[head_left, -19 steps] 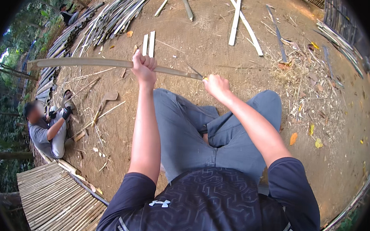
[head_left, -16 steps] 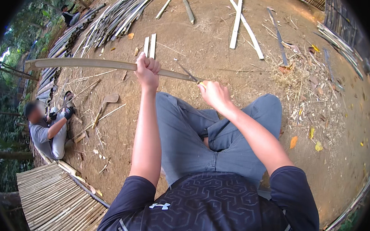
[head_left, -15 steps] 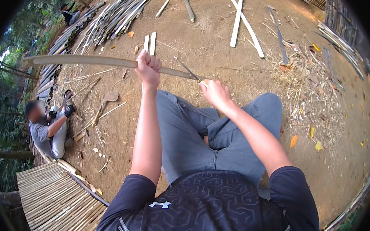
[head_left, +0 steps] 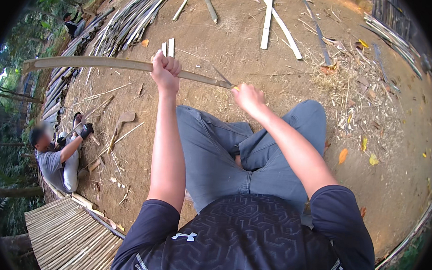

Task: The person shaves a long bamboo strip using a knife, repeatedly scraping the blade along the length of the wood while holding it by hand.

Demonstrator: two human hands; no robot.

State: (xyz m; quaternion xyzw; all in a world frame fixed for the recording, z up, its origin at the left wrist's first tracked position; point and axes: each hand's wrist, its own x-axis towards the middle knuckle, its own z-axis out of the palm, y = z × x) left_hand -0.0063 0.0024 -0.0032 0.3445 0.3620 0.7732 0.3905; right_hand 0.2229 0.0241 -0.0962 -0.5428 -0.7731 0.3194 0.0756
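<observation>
1. A long, thin bamboo strip [head_left: 101, 62], pale tan and gently bowed, is held up over the lap, stretching far off to the left.
2. The left hand [head_left: 165, 72] is wrapped tight around the strip, fist closed on it near its right end.
3. The right hand [head_left: 248, 98] is closed around a yellowish handle, with a slim dark knife blade [head_left: 222, 77] laid against the strip's end. How tightly it's gripped can't really be told.
4. Grey trousers [head_left: 225, 150] are worn, plus a dark patterned shirt with a small white logo on the left shoulder.
5. Dry brown dirt ground [head_left: 231, 42] is littered with fibrous shavings and yellow leaves.
6. Flat split bamboo slats [head_left: 267, 19] are scattered at the top; a big bundle of poles [head_left: 119, 25] is piled top left.
7. A woven bamboo mat [head_left: 66, 235] is seen bottom left, just beside another crouched person [head_left: 56, 160] in dark gloves.
</observation>
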